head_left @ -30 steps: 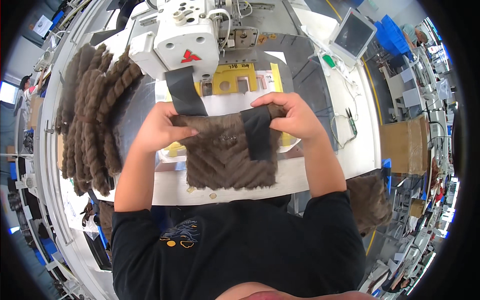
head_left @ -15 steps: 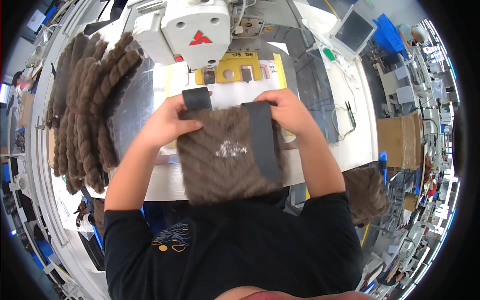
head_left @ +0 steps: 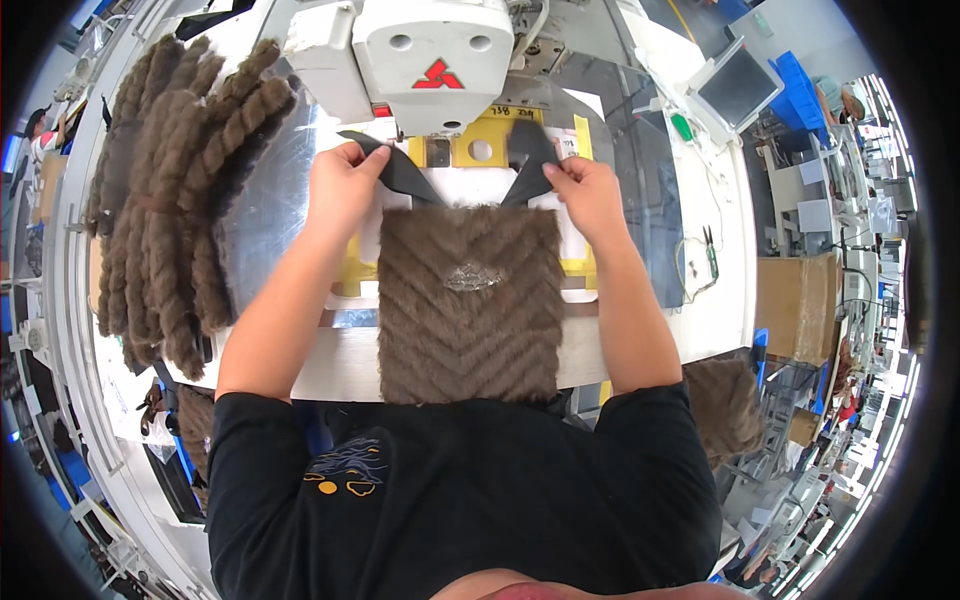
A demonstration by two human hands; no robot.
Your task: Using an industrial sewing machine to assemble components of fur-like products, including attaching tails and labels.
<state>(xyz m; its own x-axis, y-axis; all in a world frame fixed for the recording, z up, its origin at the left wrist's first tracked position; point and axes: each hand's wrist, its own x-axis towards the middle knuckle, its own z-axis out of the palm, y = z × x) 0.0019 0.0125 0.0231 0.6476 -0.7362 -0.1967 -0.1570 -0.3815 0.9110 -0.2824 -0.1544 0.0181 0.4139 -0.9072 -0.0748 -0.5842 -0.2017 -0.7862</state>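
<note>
A square brown fur bag (head_left: pixel 470 335) with a chevron pattern and a silvery patch lies flat in front of me, its lower edge against my shirt. Two dark grey straps, a left strap (head_left: pixel 408 178) and a right strap (head_left: pixel 522 182), run from its far edge. My left hand (head_left: pixel 345 190) pinches the left strap between thumb and fingers. The right strap is gripped by my right hand (head_left: pixel 590 195), and its loose end is blurred. Just beyond the straps, a yellow plate with cut-outs (head_left: pixel 465 153) sits under the white sewing machine head (head_left: pixel 435 75).
Twisted brown fur strips (head_left: pixel 165 210) are heaped at the left. A screen (head_left: pixel 735 85), a green-handled tool (head_left: pixel 682 126) and dark tweezers (head_left: pixel 711 252) are on the right. More brown fur (head_left: pixel 722 405) hangs beside my right arm, near a cardboard box (head_left: pixel 795 310).
The fur bag now lies straighter and flat. Both straps have been drawn away toward the machine and spread apart; the right strap no longer lies across the fur.
</note>
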